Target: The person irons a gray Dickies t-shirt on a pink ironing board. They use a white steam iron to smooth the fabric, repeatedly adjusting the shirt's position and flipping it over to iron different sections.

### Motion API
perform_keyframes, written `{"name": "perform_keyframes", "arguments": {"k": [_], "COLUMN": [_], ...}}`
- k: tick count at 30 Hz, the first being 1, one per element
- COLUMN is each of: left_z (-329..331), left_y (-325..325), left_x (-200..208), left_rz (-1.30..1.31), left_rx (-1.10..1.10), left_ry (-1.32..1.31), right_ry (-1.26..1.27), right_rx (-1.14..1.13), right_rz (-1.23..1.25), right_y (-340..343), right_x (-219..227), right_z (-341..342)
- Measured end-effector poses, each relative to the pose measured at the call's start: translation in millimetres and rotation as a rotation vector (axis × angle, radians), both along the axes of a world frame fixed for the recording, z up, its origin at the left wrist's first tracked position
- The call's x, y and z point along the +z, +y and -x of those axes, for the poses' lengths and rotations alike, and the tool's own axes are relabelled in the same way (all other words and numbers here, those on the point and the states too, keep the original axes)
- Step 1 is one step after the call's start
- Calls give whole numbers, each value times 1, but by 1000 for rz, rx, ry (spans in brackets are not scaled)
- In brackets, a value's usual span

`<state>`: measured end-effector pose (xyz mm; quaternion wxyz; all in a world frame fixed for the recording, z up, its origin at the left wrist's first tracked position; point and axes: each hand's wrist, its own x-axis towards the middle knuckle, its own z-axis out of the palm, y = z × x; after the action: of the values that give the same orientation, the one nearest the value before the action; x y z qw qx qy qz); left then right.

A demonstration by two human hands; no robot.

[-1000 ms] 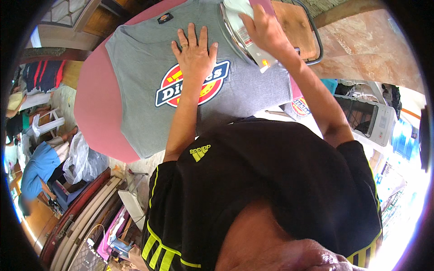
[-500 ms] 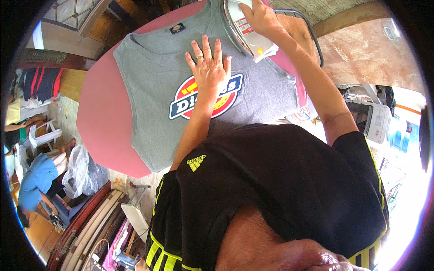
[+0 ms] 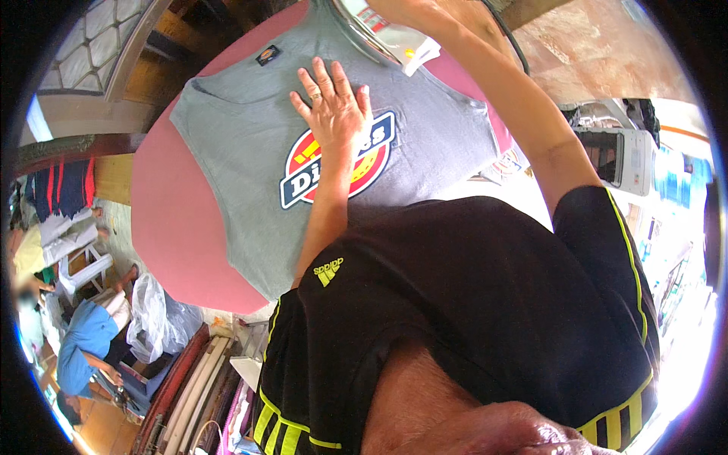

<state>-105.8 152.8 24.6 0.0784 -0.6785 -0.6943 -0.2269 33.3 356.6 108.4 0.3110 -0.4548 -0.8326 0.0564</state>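
Head view: a black top (image 3: 470,303) of soft cloth with bright yellow piping, worn by the person at work, fills the foreground before a bench (image 3: 178,216) with a smooth, dusty-pink cover and a rounded end. Spread across it lies a grey garment (image 3: 250,163) of matte knit, its wide neckline curving at upper left, mostly flat with faint ripples. A rounded badge print (image 3: 371,171) in red, yellow and navy marks its middle, partly hidden by the forearm. Near the top edge, an iron (image 3: 394,38) with a curved, glossy metal rim rests on the cloth. The left hand (image 3: 335,117) presses flat on the knit, fingers fanned apart; the right hand (image 3: 406,9) is at the iron, its fingers out of frame, their grip impossible to tell. Smallest are a square dark neck label (image 3: 267,55) and a slim ring (image 3: 315,96).
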Motion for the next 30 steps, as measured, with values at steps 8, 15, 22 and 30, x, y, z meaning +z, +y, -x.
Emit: {"name": "perform_keyframes", "arguments": {"k": [8, 15, 22, 30], "left_z": [1, 1, 3, 2], "left_y": [6, 2, 0, -20], "left_x": [-5, 2, 6, 15], "left_rz": [31, 76, 75, -59], "left_rx": [-12, -24, -20, -120], "left_ry": [34, 17, 12, -95], "right_ry": [-222, -122, 29, -16], "right_rx": [139, 201, 21, 4], "right_rz": [-560, 138, 415, 282], "right_y": [-73, -205, -263, -239], "right_x": [-2, 44, 31, 30], "right_z": [-57, -136, -130, -110]}}
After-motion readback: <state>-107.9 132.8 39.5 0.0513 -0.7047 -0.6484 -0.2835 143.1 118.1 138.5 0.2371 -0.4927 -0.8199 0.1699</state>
